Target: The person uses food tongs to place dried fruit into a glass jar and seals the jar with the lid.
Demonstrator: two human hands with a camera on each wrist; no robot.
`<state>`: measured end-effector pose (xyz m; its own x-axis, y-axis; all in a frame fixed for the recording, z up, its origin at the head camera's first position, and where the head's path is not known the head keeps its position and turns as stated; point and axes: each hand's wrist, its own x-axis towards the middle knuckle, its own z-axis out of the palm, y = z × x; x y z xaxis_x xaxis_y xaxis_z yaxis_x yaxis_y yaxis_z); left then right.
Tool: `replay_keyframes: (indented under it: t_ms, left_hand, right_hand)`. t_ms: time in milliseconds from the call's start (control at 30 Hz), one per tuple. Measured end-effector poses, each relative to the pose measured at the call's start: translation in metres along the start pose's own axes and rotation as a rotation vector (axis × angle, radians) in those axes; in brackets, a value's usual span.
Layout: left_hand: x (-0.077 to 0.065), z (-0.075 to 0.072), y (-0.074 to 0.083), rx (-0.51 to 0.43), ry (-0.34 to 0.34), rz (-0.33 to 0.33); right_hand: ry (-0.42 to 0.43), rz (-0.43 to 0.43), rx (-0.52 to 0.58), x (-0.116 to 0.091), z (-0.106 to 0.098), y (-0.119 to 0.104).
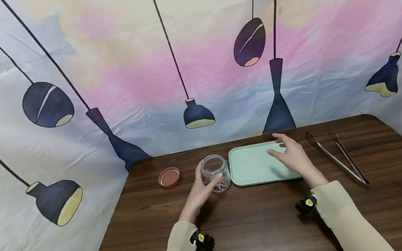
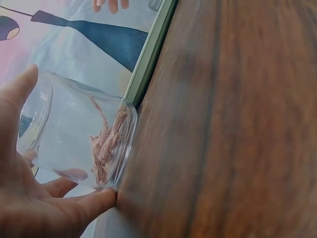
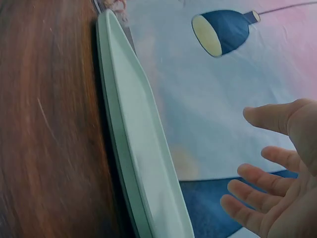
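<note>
A clear jar [image 1: 215, 173] without a lid stands upright on the table, just left of the pale green tray [image 1: 252, 165]. My left hand [image 1: 201, 190] holds this jar, thumb along its near side and fingers curved round its left. Several shrivelled, pinkish-brown strips [image 2: 106, 144] lie at the bottom of the jar in the left wrist view; their exact kind I cannot tell. Over the right part of the tray hovers my right hand [image 1: 293, 158], fingers spread and nothing in it. The right wrist view shows that hand [image 3: 277, 183] apart from the tray's surface.
A reddish-brown round lid [image 1: 169, 177] lies left of the jar. Metal tongs [image 1: 342, 159] rest with their arms spread to the right of the tray. The dark wooden table [image 1: 252, 233] ends at a hanging printed cloth [image 1: 128, 80] behind.
</note>
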<state>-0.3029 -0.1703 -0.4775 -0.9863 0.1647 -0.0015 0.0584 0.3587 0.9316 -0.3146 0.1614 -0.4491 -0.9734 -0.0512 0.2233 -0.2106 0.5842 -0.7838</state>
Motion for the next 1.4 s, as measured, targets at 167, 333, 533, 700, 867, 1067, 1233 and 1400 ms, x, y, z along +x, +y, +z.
replay_keyframes:
  t_ms: [167, 333, 533, 700, 867, 1067, 1233, 1400]
  left_hand:
    - [-0.001, -0.001, 0.002, -0.011, -0.013, 0.001]
    - [-0.001, -0.001, 0.001, -0.015, -0.025, 0.004]
    - [-0.001, -0.002, 0.0, -0.005, -0.025, -0.002]
    - [0.0, -0.003, -0.001, -0.012, -0.019, 0.004]
    - [0.002, -0.004, -0.005, -0.053, -0.036, 0.011]
    - [0.002, -0.007, -0.005, -0.088, -0.062, 0.008]
    - [0.003, -0.01, -0.006, -0.125, -0.081, -0.001]
    - [0.007, -0.013, -0.011, -0.193, -0.111, -0.019]
  right_hand:
    - [0.0, -0.043, 0.025, 0.001, 0.009, -0.008]
    - [0.002, -0.08, 0.066, 0.001, 0.019, -0.017]
    - [-0.044, -0.127, 0.117, -0.001, 0.035, -0.025]
    - [-0.079, -0.159, 0.121, -0.002, 0.046, -0.028]
    - [-0.121, -0.148, 0.133, -0.003, 0.055, -0.03]
    - [-0.171, -0.141, 0.143, -0.003, 0.067, -0.035]
    - [-0.192, -0.147, 0.142, -0.002, 0.08, -0.039]
    - [-0.234, -0.143, 0.144, -0.001, 0.096, -0.039]
